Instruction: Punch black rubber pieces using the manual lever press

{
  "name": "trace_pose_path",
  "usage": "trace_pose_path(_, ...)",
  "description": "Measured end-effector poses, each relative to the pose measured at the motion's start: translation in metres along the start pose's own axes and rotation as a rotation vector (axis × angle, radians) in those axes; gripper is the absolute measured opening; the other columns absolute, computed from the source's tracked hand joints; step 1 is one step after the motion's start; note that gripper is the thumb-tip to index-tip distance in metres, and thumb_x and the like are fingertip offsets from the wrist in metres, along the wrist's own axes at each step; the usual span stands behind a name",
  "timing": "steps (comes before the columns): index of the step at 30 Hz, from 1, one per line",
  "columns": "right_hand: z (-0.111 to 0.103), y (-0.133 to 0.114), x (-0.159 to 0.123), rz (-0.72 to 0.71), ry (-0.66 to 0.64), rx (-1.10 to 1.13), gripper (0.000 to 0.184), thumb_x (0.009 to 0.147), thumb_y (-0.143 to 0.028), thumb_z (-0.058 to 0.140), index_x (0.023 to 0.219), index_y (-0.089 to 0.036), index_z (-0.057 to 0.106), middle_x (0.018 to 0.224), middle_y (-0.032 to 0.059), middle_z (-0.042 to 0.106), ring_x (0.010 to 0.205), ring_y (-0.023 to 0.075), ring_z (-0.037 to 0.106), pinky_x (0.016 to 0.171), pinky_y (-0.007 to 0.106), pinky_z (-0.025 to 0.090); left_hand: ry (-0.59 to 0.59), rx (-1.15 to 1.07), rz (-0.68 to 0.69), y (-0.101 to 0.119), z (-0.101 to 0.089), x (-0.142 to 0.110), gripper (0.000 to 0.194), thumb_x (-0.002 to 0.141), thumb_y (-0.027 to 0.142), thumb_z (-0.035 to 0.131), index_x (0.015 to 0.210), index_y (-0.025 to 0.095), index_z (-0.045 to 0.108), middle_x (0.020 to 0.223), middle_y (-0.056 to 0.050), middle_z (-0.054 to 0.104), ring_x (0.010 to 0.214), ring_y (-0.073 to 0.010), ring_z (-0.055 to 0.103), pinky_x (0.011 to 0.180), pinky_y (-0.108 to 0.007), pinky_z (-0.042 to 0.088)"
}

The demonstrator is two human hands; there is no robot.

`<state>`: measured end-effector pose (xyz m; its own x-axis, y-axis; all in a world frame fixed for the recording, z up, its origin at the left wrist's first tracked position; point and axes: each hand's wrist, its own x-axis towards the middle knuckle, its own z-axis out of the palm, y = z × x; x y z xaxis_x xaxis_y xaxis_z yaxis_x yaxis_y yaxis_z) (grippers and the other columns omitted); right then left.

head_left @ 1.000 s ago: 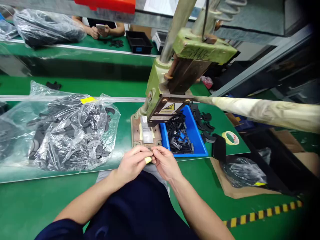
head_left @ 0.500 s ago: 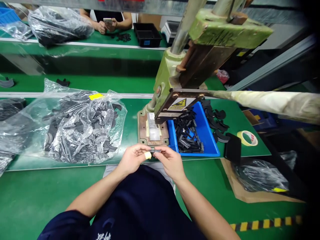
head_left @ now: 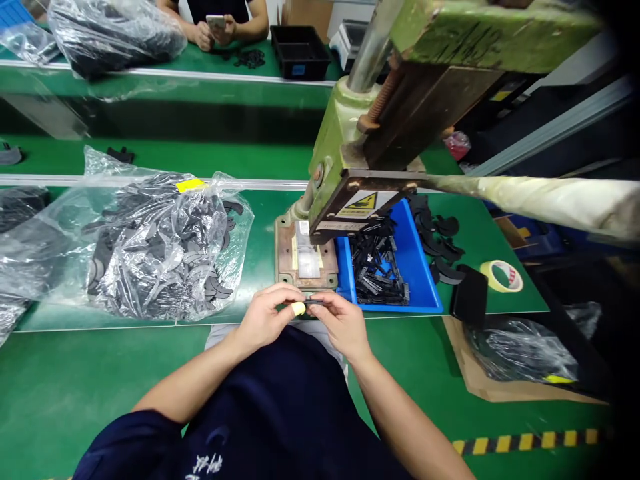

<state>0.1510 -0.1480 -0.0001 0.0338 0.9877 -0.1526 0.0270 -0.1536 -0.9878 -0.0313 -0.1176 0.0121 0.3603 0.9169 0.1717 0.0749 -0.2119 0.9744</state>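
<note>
My left hand and my right hand meet at the front edge of the green bench. Between their pinched fingertips they hold a small thin black part. A yellow finger cot covers my left thumb tip. Just beyond the hands sits the rusty base plate of a green hand press. To its right a blue tray holds several small black parts.
A clear plastic bag full of dark curved pieces lies at left. The press's wrapped lever reaches right. Loose black pieces, a black block and a tape roll lie beyond the tray. Another person holds a phone at the far bench.
The view has shifted a little closer and downward. Both hands stay together at the bench edge, and the thin black part shows more clearly between the fingertips now.
</note>
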Motion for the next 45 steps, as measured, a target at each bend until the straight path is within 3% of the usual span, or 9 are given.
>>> trace_pose_path(10, -0.034, -0.033, -0.001, -0.099, 0.083, 0.015, 0.021, 0.084, -0.041, 0.071, 0.099, -0.026, 0.072, 0.090, 0.0039, 0.073, 0.073, 0.0147, 0.070, 0.065, 0.027, 0.059, 0.146, 0.470, 0.194, -0.032, -0.026, 0.059, 0.011, 0.093, 0.019, 0.059, 0.096, 0.019, 0.070, 0.096, -0.003, 0.071, 0.092, -0.0148, 0.066, 0.085, -0.027, 0.052)
trace_pose_path(15, -0.064, -0.057, -0.004, -0.230, 0.087, 0.019, 0.014, 0.084, -0.038, 0.071, 0.093, -0.027, 0.074, 0.087, 0.0028, 0.071, 0.072, 0.0143, 0.070, 0.064, 0.026, 0.060, 0.047, 0.675, 0.302, -0.060, -0.029, 0.093, 0.024, 0.096, 0.016, 0.049, 0.104, 0.019, 0.072, 0.100, -0.005, 0.069, 0.097, -0.0161, 0.065, 0.088, -0.028, 0.053)
trace_pose_path(23, -0.090, -0.052, 0.012, -0.367, 0.179, -0.091, 0.012, 0.087, -0.030, 0.068, 0.098, -0.026, 0.073, 0.090, 0.0035, 0.070, 0.074, 0.0145, 0.069, 0.063, 0.027, 0.059, -0.102, 0.886, 0.388, -0.071, -0.028, 0.100, 0.033, 0.098, 0.018, 0.044, 0.112, 0.021, 0.073, 0.102, -0.008, 0.063, 0.095, -0.0188, 0.061, 0.082, -0.029, 0.052)
trace_pose_path(28, -0.095, -0.120, 0.033, -0.786, 0.322, 0.108, 0.040, 0.076, -0.043, 0.078, 0.114, -0.037, 0.069, 0.115, 0.0016, 0.066, 0.110, 0.0214, 0.064, 0.087, 0.040, 0.059, -0.124, 0.879, 0.383, -0.072, -0.026, 0.099, 0.037, 0.096, 0.018, 0.044, 0.121, 0.024, 0.070, 0.107, -0.008, 0.056, 0.099, -0.0197, 0.059, 0.084, -0.030, 0.052)
trace_pose_path(30, -0.094, -0.159, 0.038, -0.939, 0.321, 0.087, 0.061, 0.070, -0.059, 0.079, 0.125, -0.037, 0.063, 0.130, 0.0026, 0.060, 0.129, 0.0269, 0.053, 0.110, 0.053, 0.045, -0.116, 0.865, 0.385, -0.073, -0.026, 0.098, 0.038, 0.095, 0.017, 0.044, 0.121, 0.024, 0.070, 0.108, -0.008, 0.056, 0.100, -0.0192, 0.058, 0.085, -0.030, 0.052)
trace_pose_path(34, -0.089, -0.206, 0.039, -1.095, 0.150, 0.049, 0.042, 0.075, -0.065, 0.070, 0.097, -0.029, 0.071, 0.082, 0.0021, 0.061, 0.088, 0.0255, 0.063, 0.100, 0.054, 0.048, -0.096, 0.859, 0.366, -0.076, -0.024, 0.096, 0.039, 0.092, 0.013, 0.046, 0.121, 0.025, 0.070, 0.110, -0.007, 0.056, 0.104, -0.0183, 0.058, 0.087, -0.029, 0.053)
trace_pose_path(38, -0.076, -0.185, 0.023, -1.034, 0.182, -0.111, 0.033, 0.090, -0.052, 0.055, 0.067, -0.028, 0.055, 0.059, -0.0009, 0.047, 0.063, 0.0222, 0.052, 0.084, 0.052, 0.048, -0.076, 0.827, 0.384, -0.078, -0.022, 0.095, 0.041, 0.091, 0.010, 0.044, 0.119, 0.024, 0.070, 0.111, -0.007, 0.056, 0.106, -0.0181, 0.057, 0.090, -0.030, 0.052)
trace_pose_path(42, -0.052, -0.121, 0.012, -1.165, 0.512, -0.180, 0.049, 0.088, -0.064, 0.048, 0.059, -0.025, 0.038, 0.055, -0.0020, 0.040, 0.057, 0.0201, 0.045, 0.077, 0.053, 0.048, -0.062, 0.782, 0.365, -0.082, -0.020, 0.094, 0.040, 0.091, 0.010, 0.043, 0.116, 0.025, 0.071, 0.112, -0.008, 0.056, 0.104, -0.0184, 0.056, 0.090, -0.031, 0.052)
trace_pose_path(45, -0.041, -0.078, 0.015, -1.173, 0.668, -0.178, 0.039, 0.086, -0.050, 0.050, 0.061, -0.025, 0.035, 0.058, -0.0018, 0.039, 0.059, 0.0199, 0.044, 0.073, 0.051, 0.047, -0.057, 0.744, 0.318, -0.082, -0.018, 0.092, 0.040, 0.090, 0.009, 0.042, 0.112, 0.024, 0.073, 0.112, -0.008, 0.057, 0.106, -0.0191, 0.057, 0.091, -0.032, 0.052)
